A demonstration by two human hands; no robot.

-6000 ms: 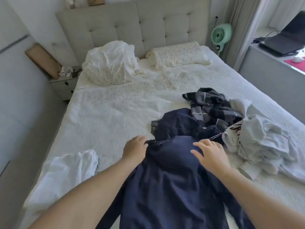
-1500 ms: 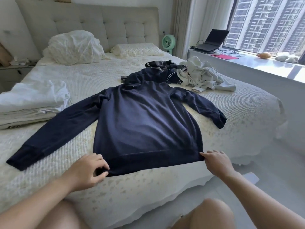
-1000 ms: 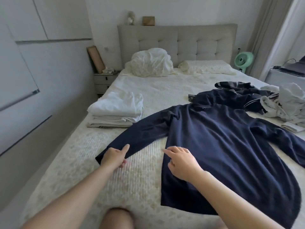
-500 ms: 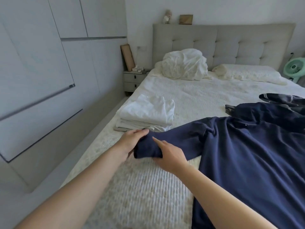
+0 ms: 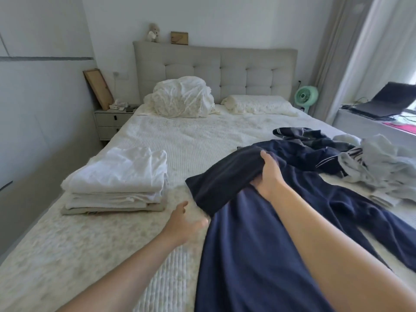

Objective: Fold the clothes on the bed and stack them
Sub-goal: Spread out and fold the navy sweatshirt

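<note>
A navy sweatshirt (image 5: 252, 255) lies spread on the bed (image 5: 198, 140). Its left sleeve (image 5: 220, 179) is folded over onto the chest. My right hand (image 5: 269, 174) grips that sleeve near the shoulder, fingers curled over the cloth. My left hand (image 5: 183, 224) hovers open beside the sweatshirt's left edge, just below the sleeve's cuff, holding nothing. A stack of folded white clothes (image 5: 117, 181) sits at the bed's left side. The other sleeve (image 5: 369, 219) lies stretched out to the right.
Unfolded clothes lie at the right: a dark striped garment (image 5: 308, 140) and a heap of pale grey ones (image 5: 382, 167). A crumpled white duvet (image 5: 182, 97) and a pillow (image 5: 258, 104) lie by the headboard. A nightstand (image 5: 110, 120) stands left, a green fan (image 5: 306, 95) and a laptop (image 5: 387, 102) right.
The left sleeve, held at its cuff by both hands half a second ago, now lies folded across the sweatshirt's chest. My left hand has let go and drawn back; my right hand holds the sleeve.
</note>
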